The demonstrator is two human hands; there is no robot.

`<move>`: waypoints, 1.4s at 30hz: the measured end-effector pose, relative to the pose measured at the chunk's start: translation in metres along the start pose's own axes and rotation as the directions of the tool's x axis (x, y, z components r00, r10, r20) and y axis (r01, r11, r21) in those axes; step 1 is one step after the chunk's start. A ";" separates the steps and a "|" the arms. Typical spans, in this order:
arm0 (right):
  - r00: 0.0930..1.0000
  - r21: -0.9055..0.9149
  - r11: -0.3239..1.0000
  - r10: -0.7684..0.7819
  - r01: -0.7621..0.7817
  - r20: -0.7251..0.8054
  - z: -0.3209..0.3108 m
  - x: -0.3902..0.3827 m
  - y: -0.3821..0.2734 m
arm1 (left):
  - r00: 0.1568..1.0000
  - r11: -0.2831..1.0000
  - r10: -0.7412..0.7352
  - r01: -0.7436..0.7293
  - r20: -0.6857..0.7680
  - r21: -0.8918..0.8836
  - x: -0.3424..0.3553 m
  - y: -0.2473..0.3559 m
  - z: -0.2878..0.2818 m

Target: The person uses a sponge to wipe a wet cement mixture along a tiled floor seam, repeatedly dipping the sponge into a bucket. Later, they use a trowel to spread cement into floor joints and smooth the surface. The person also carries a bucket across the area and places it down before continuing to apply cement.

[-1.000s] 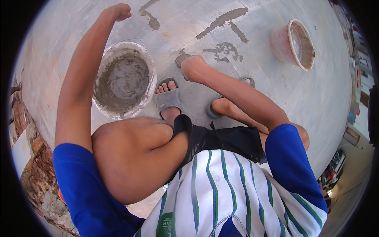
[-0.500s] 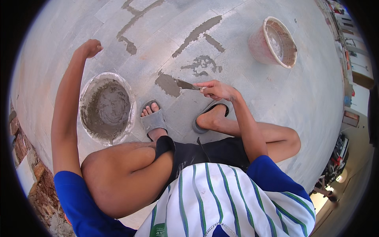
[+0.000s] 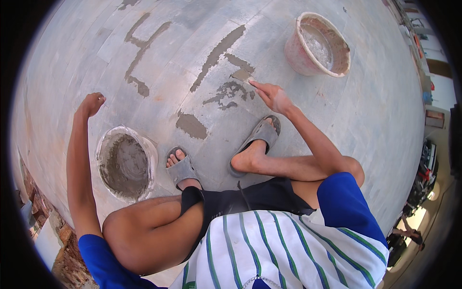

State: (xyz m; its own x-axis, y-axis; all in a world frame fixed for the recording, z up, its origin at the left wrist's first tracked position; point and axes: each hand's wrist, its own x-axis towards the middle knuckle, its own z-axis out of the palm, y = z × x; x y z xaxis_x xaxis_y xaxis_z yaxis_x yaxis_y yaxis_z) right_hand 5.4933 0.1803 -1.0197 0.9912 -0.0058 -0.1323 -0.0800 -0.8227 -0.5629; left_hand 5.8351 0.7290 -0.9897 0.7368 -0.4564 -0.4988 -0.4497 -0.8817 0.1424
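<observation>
My right hand (image 3: 275, 97) is closed round a putty knife (image 3: 242, 75), its index finger stretched along the tool. The blade lies on the grey tiled floor (image 3: 159, 58), at the near end of a short mortar strip (image 3: 237, 61). Below it is a patchy smear of mortar (image 3: 226, 94), and closer to my feet a solid mortar patch (image 3: 192, 125). My left hand (image 3: 91, 104) hangs over the floor as a loose fist, with nothing showing in it. Close below that hand stands a white bucket (image 3: 153, 154) with wet grey mortar (image 3: 127, 164) inside.
A pinkish bucket (image 3: 298, 50) with a pale, crusted inside stands at the far right. More mortar lines (image 3: 139, 48) mark the floor at the far left. My sandalled feet (image 3: 183, 166) are planted between the buckets. Broken rubble (image 3: 60, 231) lies at the lower left.
My right hand has carried the putty knife away from the solid patch, up to the short strip. My left hand has come lower and further left. The whole view has shifted somewhat.
</observation>
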 end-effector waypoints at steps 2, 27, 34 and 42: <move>0.994 -0.235 0.969 -0.055 0.076 0.096 -0.009 -0.007 0.016 | 1.000 0.999 -0.011 0.010 -0.012 -0.041 -0.003 0.011 -0.002; 0.996 -0.424 0.906 0.015 0.022 0.084 0.016 -0.016 0.046 | 1.000 0.999 0.010 -0.011 -0.020 -0.049 0.004 -0.014 0.010; 0.994 -0.476 0.877 -0.013 0.062 0.106 0.027 -0.019 0.024 | 0.998 0.998 0.067 -0.067 -0.022 -0.019 0.011 0.009 0.001; 0.968 -0.449 0.893 0.095 0.020 0.233 0.008 -0.026 -0.023 | 0.999 0.998 0.052 -0.052 0.010 0.036 0.011 0.021 -0.001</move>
State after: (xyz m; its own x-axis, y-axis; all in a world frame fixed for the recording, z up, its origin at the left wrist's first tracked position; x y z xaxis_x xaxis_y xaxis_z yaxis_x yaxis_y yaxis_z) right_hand 5.4683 0.2038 -1.0098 0.9269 0.0487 -0.3720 -0.0037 -0.9903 -0.1389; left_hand 5.8340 0.7051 -0.9908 0.7077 -0.5002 -0.4989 -0.5054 -0.8519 0.1372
